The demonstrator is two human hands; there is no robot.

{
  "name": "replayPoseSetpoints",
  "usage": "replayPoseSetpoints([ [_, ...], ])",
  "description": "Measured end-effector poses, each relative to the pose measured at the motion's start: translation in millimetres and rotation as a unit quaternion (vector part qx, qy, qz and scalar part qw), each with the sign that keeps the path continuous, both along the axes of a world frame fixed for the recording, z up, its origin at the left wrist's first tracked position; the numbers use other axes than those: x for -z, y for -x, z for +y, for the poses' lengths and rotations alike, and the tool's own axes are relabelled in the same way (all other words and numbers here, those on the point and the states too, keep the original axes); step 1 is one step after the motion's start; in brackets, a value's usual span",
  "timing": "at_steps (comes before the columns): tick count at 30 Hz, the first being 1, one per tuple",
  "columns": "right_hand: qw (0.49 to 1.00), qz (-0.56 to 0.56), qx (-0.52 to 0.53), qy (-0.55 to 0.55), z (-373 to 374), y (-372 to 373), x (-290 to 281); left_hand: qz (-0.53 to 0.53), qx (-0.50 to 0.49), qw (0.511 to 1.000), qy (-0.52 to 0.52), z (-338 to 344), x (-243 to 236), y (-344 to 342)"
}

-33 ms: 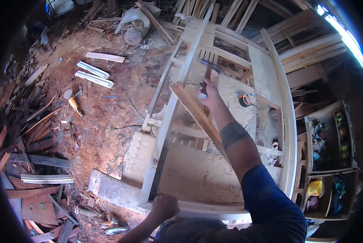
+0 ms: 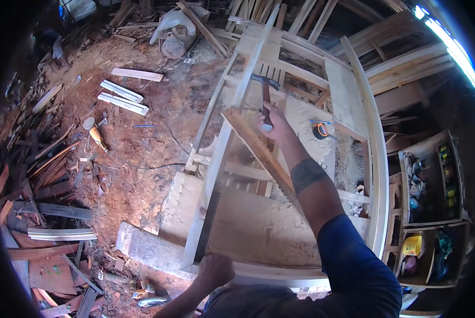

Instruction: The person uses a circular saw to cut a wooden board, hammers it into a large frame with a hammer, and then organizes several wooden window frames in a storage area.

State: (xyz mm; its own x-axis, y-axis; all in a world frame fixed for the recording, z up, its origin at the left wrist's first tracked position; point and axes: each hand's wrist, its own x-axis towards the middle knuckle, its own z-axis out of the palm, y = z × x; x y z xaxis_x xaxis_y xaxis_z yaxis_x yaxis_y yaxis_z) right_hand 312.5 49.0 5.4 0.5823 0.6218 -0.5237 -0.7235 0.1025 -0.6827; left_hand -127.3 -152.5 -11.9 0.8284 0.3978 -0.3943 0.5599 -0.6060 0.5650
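Nearest the viewer, the left grip [image 2: 216, 269] is closed into a fist beside the near end of a long pale rail [image 2: 216, 164]; whether anything lies within it cannot be told. The rail belongs to a timber frame [image 2: 379, 180] that spreads away from the person. To the right of the frame stands an open wooden shelf unit [image 2: 405, 196], with a yellow container [image 2: 413, 245] in its nearer compartment. At the left, offcuts of wood [image 2: 49, 212] lie heaped on the floor [image 2: 137, 185].

Mid-field, a brown board [image 2: 260, 149] slants across the frame, its far end overlapping the pale rail and its near end running under the right forearm. Just beyond the board, the right grip [image 2: 274, 123] is wrapped around the handle of a hammer [image 2: 266, 98]. The hammer points away from the person, its head close to the rail; contact between the two cannot be judged. Right of this grip, an orange-and-black tape measure [image 2: 320, 131] rests on a pale panel within the frame. A yellow power tool with a round disc [image 2: 95, 133] lies on the floor at the left.

Farther off, pale wooden strips [image 2: 123, 103] lie near one another on the floor. Beyond them are a whitish plastic bag [image 2: 175, 25] and, at the far right, stacked timber [image 2: 407, 69].
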Motion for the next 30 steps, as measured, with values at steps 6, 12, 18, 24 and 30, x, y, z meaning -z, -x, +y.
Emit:
replayPoseSetpoints([
  [6,0.995,0.055,-0.076,-0.018,-47.0,-11.5,-13.8,-0.028,-0.007,1.0,-0.005,-8.4,21.6,8.5],
  [12,0.979,0.094,-0.142,-0.113,-138.6,-24.3,-7.6,0.049,-0.036,0.998,0.023,-3.8,4.3,5.2],
  [18,0.988,0.027,-0.114,-0.097,-204.1,-3.0,-34.5,0.049,-0.054,0.997,0.014,-5.4,8.3,8.6],
  [24,0.989,0.032,-0.09,-0.109,-251.7,-5.7,-34.0,-0.032,-0.071,0.997,0.027,-10.4,17.0,8.1],
  [30,0.99,0.045,-0.075,-0.109,-265.1,5.0,-30.4,0.028,-0.05,0.998,0.036,-5.3,0.8,0.9],
])
